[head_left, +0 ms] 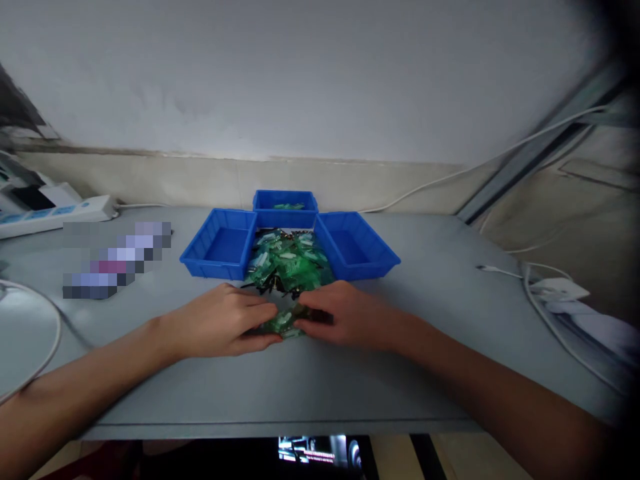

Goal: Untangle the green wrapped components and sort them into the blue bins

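Observation:
My left hand and my right hand meet low over the table in front of a pile of small parts. Between them is a small green translucent packet with a pale label-like strip. My left fingers pinch its left side, and the right fingers and thumb close on its right side. Just beyond lies a heap of similar green packets mixed with small dark pieces. Two blue bins, a left bin and a right bin, flank the heap. A rear blue bin holds some green pieces.
A white power strip with plugs sits at the back left, near a pixelated object. White cables and a charger are on the right. The wall rises behind the table. A lit screen shows below the front edge.

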Tool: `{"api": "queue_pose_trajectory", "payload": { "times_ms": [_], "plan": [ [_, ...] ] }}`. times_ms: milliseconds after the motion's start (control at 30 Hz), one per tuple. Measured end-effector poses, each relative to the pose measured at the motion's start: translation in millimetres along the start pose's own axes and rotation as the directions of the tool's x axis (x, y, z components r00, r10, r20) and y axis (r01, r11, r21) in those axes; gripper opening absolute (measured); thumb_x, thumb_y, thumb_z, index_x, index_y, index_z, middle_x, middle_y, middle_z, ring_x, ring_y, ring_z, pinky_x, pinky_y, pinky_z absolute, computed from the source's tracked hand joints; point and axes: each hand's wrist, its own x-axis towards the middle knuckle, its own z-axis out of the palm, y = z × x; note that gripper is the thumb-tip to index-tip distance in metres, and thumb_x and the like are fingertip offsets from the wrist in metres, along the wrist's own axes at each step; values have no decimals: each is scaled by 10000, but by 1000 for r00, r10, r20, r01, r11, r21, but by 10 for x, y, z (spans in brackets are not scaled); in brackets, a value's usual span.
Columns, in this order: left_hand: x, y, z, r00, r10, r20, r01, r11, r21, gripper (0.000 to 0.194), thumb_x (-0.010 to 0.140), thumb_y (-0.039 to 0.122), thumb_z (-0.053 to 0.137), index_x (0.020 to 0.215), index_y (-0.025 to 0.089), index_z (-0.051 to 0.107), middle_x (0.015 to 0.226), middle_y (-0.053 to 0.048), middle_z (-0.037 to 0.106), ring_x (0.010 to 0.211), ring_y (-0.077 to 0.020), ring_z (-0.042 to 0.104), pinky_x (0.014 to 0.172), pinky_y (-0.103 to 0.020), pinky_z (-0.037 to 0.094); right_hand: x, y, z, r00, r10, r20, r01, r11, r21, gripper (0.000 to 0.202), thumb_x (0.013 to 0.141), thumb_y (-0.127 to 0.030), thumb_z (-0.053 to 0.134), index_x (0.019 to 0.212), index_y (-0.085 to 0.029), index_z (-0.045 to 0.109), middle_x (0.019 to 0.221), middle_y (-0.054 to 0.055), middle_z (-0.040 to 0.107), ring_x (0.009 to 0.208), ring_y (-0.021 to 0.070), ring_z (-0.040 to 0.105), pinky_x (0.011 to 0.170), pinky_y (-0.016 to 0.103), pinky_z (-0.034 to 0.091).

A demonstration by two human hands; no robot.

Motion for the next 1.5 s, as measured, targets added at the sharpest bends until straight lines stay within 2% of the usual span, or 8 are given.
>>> {"api": "queue_pose_trajectory", "payload": {
  "times_ms": [433,800,1500],
  "plan": [
    [2,-6,15,998,-10,-70,11,1000,17,284,861,368,383,723,154,510,650,-15,525,615,-133,510,521,-264,372,-6,25,21,998,-34,-57,29,995,-91,178,795,-274,473,660,-158,488,584,-20,507,525,83,455,492,205,257],
    [10,-3,-4,999,-18,-52,19,1000,17,284,861,370,379,741,153,516,655,-19,526,613,-134,509,526,-261,373,-9,-9,-5,999,-28,-43,23,995,-99,184,799,-274,460,642,-180,463,589,-8,515,539,105,474,499,230,288],
    [2,-1,-7,999,-3,-52,5,1000,26,266,862,351,379,721,157,492,642,-10,517,589,-127,505,505,-259,362,-10,10,-3,997,-70,-45,64,991,-118,171,805,-266,449,676,-161,485,606,-14,513,549,88,467,507,209,287]
  ]
}}
